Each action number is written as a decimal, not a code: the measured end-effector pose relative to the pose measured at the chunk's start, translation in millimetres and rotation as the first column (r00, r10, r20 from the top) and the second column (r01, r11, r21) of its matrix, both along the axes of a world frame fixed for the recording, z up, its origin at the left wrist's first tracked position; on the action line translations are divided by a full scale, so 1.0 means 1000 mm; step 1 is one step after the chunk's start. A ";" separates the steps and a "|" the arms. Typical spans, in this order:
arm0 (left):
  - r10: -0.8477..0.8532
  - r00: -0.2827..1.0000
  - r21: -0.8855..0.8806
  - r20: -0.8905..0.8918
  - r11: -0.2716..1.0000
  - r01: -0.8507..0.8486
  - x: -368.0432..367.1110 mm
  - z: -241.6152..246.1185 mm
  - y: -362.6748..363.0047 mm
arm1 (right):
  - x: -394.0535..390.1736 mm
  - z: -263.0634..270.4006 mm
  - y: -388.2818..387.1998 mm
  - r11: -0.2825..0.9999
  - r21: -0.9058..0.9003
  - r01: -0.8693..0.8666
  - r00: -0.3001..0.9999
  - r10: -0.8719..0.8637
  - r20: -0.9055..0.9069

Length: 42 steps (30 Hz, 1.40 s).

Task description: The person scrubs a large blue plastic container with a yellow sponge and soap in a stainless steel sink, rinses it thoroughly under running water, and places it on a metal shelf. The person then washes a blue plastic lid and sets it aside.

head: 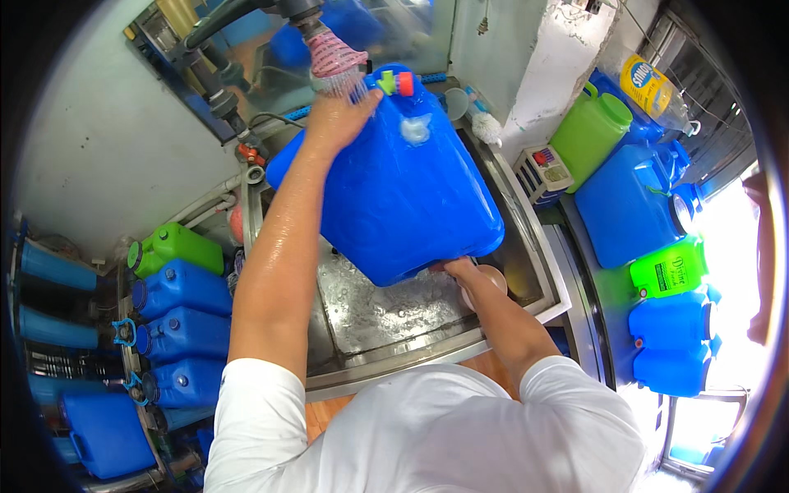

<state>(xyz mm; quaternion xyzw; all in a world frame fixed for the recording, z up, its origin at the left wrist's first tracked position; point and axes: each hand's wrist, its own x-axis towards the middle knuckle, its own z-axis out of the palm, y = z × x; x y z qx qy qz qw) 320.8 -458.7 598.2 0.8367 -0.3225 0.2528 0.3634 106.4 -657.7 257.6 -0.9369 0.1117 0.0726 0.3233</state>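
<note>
A large blue plastic water jug (pixel 400 185) is tilted over a wet stainless steel sink (pixel 382 314). My left hand (pixel 345 117) grips its upper end, beside a green-and-red spigot (pixel 396 83). Water runs over this hand from a pipe outlet wrapped in pink printed material (pixel 333 52). At the lower edge, my right hand (pixel 456 266) supports the jug from beneath, its fingers mostly hidden. White foam (pixel 415 128) clings to the jug's upper face. A pale round bowl (pixel 493 280) lies partly behind my right wrist.
Blue jugs (pixel 185 339) and a green jug (pixel 179 249) line the left side. More jugs (pixel 629 203) crowd the right counter. A white brush (pixel 486 126) rests at the sink's back rim. An orange-handled valve (pixel 249 154) sits on the left pipe.
</note>
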 end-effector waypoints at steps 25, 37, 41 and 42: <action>0.048 0.968 0.642 -0.248 0.757 0.126 -0.063 -0.178 0.008 | 0.015 0.145 0.075 0.980 -0.142 -0.138 0.973 0.107 -0.204; 0.316 0.924 0.652 -0.213 0.751 -0.106 -0.075 -0.198 -0.026 | 0.017 0.159 0.074 0.968 -0.221 -0.116 0.985 0.084 -0.148; 0.392 0.787 0.648 -0.477 0.762 0.013 -0.053 -0.183 -0.031 | 0.003 0.142 0.086 0.968 -0.214 -0.133 0.990 0.121 -0.067; 0.438 0.796 0.660 -0.417 0.748 -0.067 -0.049 -0.192 -0.027 | 0.013 0.148 0.081 0.957 -0.234 -0.174 0.984 0.160 -0.077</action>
